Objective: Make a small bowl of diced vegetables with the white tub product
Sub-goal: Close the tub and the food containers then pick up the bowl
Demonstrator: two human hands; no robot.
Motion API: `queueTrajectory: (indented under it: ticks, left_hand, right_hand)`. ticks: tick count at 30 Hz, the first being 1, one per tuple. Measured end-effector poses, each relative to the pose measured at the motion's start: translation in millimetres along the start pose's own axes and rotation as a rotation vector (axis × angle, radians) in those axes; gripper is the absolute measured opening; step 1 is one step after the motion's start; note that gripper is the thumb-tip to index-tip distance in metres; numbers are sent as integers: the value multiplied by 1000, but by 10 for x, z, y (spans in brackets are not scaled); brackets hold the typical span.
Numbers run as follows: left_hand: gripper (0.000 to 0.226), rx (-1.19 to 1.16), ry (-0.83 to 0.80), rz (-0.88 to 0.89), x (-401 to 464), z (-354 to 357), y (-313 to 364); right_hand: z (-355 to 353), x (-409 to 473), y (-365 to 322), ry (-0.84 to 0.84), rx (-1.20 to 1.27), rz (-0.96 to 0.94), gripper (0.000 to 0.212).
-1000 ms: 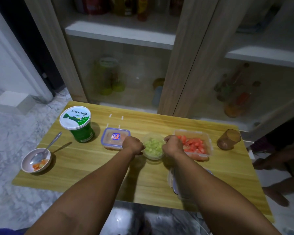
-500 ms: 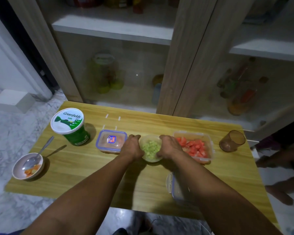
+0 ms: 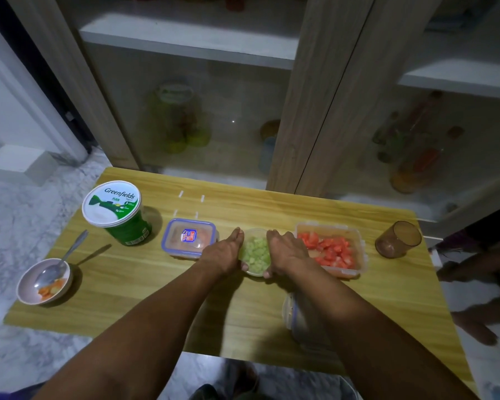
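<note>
A low wooden table (image 3: 145, 287) with a pale yellow grain stands on a floor (image 3: 18, 215) of grey-white marbled tile. Just behind it rises a tall cabinet (image 3: 315, 90) framed in light wood — its frosted glass doors (image 3: 185, 116) show only blurred shapes of jars and bottles on white shelves (image 3: 191, 44) inside. To the left, a white wall (image 3: 9, 105) meets a dark doorway edge (image 3: 55, 90), and a white block-like step (image 3: 15, 163) sits on the floor near it. The light is dim and cool — a small bright glint shows on the glass.
</note>
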State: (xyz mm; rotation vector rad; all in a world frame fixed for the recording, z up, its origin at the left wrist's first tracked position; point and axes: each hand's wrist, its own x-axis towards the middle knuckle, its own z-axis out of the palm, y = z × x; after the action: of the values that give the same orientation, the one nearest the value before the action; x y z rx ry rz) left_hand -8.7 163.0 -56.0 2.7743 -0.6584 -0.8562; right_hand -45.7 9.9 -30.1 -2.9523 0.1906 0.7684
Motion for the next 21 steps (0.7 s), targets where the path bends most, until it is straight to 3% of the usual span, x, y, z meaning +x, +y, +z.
queueTrajectory:
  ticks: [10,16,21]
  left_hand:
    - [93,78,-87,-7,36,-11,14]
    - [107,173,-134,-5,120,-27,38]
    - [117,99,-122,11,111,94,20]
  right_hand:
    - [-9,147,-44,-109,-95,-49,127]
    - [-14,201,-53,-143,-136,-52,129]
    - [77,146,-3,-112,-144,-53,121]
